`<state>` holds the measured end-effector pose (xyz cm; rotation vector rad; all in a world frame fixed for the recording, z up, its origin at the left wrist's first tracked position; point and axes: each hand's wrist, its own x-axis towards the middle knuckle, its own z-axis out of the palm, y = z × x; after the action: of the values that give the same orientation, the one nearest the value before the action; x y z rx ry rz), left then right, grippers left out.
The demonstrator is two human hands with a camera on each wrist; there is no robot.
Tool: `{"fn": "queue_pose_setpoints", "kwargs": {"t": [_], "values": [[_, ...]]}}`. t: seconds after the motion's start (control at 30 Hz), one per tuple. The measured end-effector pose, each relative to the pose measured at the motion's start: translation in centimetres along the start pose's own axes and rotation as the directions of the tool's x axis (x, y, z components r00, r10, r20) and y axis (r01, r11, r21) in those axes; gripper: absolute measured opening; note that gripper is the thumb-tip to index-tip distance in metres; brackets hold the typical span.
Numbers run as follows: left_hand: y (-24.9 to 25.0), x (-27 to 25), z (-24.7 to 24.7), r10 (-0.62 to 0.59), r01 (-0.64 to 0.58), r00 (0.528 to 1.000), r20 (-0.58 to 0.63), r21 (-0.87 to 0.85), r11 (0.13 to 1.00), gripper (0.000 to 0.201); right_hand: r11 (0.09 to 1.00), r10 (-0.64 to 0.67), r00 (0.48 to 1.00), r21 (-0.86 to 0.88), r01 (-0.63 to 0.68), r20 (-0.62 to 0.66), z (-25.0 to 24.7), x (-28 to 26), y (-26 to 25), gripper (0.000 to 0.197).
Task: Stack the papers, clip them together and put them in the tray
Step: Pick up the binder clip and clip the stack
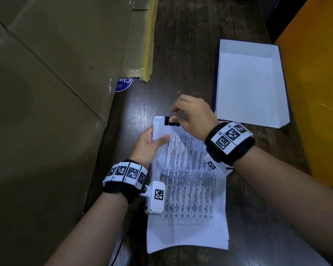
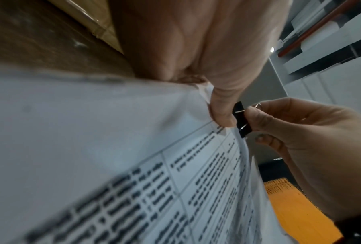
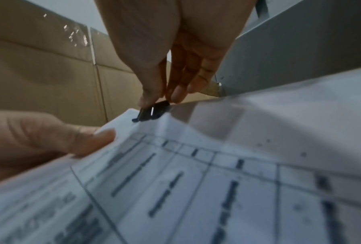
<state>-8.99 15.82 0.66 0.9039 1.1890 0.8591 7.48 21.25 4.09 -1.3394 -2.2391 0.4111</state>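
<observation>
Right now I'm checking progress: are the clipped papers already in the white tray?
No, the tray holds nothing, and the papers lie on the table beside it while the right hand pinches the binder clip.

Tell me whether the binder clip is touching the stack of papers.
Touching. In the head view the binder clip sits over the far edge of the stack of papers, pinched by the right hand.

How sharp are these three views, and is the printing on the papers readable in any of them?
Head view: dim, fairly sharp, but the papers' print is too small to read. Left wrist view: print smeared, binder clip fairly crisp. Right wrist view: soft throughout, text blurred.
</observation>
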Motion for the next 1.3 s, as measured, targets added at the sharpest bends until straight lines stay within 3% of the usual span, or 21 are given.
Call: {"fn": "queue_pose_setpoints", "kwargs": {"t": [0.13,0.27,0.4,0.5,0.63,0.7,0.77,0.87,1.03,1.3], "values": [[-0.3,0.3,0.2,-0.017,0.017,1.000,-0.001,0.004,1.000,0.019,0.991,-0.081,0.991,-0.114,0.069,-0.104,0.7,-1.5,-0.2,0.013],[-0.2,0.3,0.5,-0.015,0.015,1.000,0.005,0.057,0.998,0.016,0.982,-0.150,0.983,-0.134,0.136,-0.104,1.4,-3.8,-0.6,0.015],[-0.4,0.1,0.3,-0.003,0.003,1.000,0.008,0.080,0.997,0.016,0.987,-0.137,0.991,-0.088,0.136,-0.006,1.1,-5.6,-0.8,0.036],[-0.5,0.1,0.3,-0.002,0.000,1.000,0.018,0.105,0.994,0.017,0.990,-0.124,0.992,-0.065,0.123,-0.009,0.9,-5.8,-0.3,0.032],[-0.6,0.1,-0.1,0.012,-0.020,0.998,0.059,0.150,0.989,0.018,1.000,-0.004,0.996,0.016,0.005,-0.084,0.0,-4.6,0.2,0.026],[-0.4,-0.2,-0.3,0.016,-0.032,0.995,0.102,0.156,0.987,0.022,0.997,0.066,0.995,0.037,-0.069,0.076,-0.7,-3.6,0.0,0.040],[-0.2,-0.4,-0.5,0.016,-0.038,0.991,0.132,0.168,0.985,0.024,0.991,0.113,0.960,0.038,-0.126,0.256,-1.3,-2.9,0.0,0.061],[0.0,-0.7,-0.7,0.008,-0.032,0.988,0.153,0.157,0.987,0.024,0.983,0.138,0.921,0.063,-0.172,0.365,-1.7,-2.3,0.0,0.075],[0.1,-0.4,-0.5,0.026,-0.041,0.991,0.131,0.113,0.993,0.028,0.956,0.194,0.870,0.113,-0.272,0.453,-2.0,-1.6,0.5,0.081],[-0.8,0.0,-0.1,0.038,-0.047,0.996,0.078,0.123,0.991,0.043,0.904,0.226,0.796,0.183,-0.386,0.562,-1.7,-1.2,1.2,0.063]]}}
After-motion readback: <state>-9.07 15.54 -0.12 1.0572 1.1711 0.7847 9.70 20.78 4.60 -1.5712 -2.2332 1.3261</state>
